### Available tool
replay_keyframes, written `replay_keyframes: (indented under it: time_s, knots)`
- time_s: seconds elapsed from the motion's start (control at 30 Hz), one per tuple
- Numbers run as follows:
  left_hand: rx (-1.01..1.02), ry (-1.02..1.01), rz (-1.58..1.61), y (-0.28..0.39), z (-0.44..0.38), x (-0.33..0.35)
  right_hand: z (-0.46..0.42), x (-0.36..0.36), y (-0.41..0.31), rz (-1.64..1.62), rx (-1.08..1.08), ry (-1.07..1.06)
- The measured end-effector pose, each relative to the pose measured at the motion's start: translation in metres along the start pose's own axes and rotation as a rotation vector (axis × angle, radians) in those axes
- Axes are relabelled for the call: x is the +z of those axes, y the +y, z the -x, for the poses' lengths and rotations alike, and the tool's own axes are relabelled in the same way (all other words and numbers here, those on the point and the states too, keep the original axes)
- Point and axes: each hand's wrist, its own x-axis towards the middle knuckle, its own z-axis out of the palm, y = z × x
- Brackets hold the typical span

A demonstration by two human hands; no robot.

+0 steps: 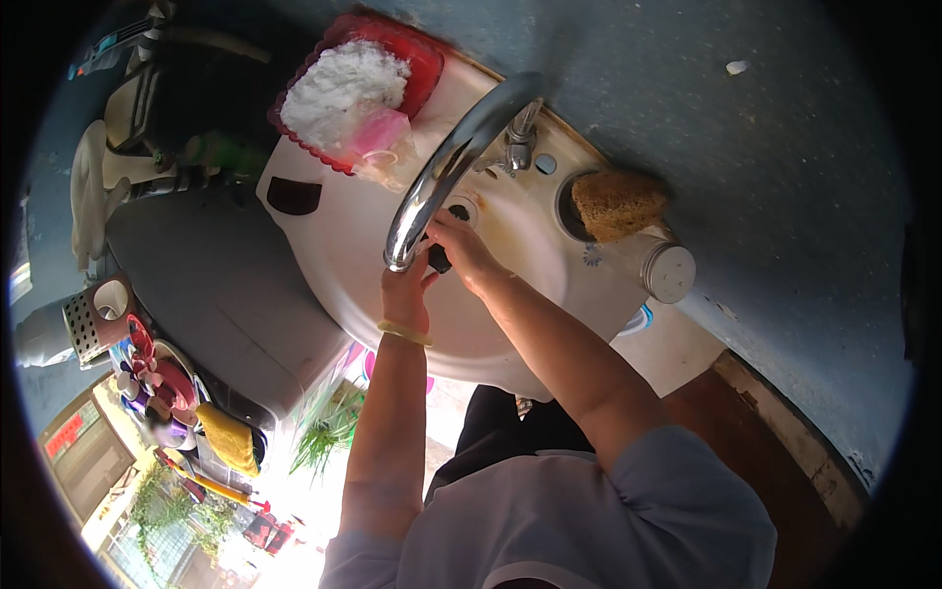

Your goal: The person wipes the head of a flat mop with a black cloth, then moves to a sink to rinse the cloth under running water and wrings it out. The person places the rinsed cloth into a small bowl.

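Observation:
Both hands are together over the white ceramic washbasin [346, 243], below the chrome gooseneck faucet [434, 191]. My left hand [405, 296], with a pale bangle at the wrist, is partly hidden by the spout's end. Its thumb lies against a small dark object [439, 259], which I cannot identify. My right hand [465, 249] reaches in from the right, its fingers bent over the top of that object and close to the left hand's fingers. Just beyond the hands is the dark drain hole [459, 212]. I cannot make out running water.
A red scalloped tray [425, 70] of white powdery material [342, 88] and a pink plastic packet [383, 132] stands at the basin's back left. On the right rim are a brown scrubbing pad [618, 205] and a white-lidded jar [671, 272]. A grey-topped appliance [213, 272] adjoins the left.

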Motion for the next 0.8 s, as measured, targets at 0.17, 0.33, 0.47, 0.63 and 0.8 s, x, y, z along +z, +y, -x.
replay_keyframes:
  time_s: [0.17,0.33,0.47,0.63,0.8]
  knots:
    - [0.171,0.216,-0.104,0.005,-0.012,0.002,-0.007,-0.008,0.001,0.056,-0.018,-0.084]
    - [0.225,0.252,-0.030,0.013,-0.016,-0.004,-0.017,-0.032,0.009,0.402,-0.160,-0.071]
    - [0.269,0.181,0.042,0.009,-0.018,-0.008,-0.009,-0.026,-0.004,0.583,-0.225,0.017]
    - [0.207,0.190,0.070,0.014,-0.016,0.001,0.002,-0.021,-0.030,0.810,-0.155,0.077]
    - [0.123,0.052,0.226,0.021,-0.012,0.011,0.001,-0.030,-0.031,0.867,-0.044,0.135]
